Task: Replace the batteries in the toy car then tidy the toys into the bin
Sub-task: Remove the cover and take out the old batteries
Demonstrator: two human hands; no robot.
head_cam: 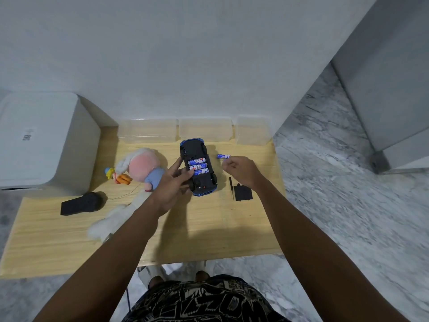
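The toy car (198,167) lies on its back in the middle of the wooden table (209,228), with its battery box open and three batteries (197,166) sitting inside. Your left hand (173,182) grips the car's side, and its fingertips reach onto the nearest battery. Your right hand (241,170) is just beside the car, its fingers curled around something small and white; I cannot tell what it is. One loose battery (223,156) lies on the table just past that hand, and a bump could roll it off the edge. The black cover (243,192) and the small screwdriver (231,187) wait near your right wrist, so your arm could knock them down. If a battery goes in backwards, the car will not run. The plush doll (141,168) and black remote (81,203) lie to the left, with clear bins (148,133) behind.
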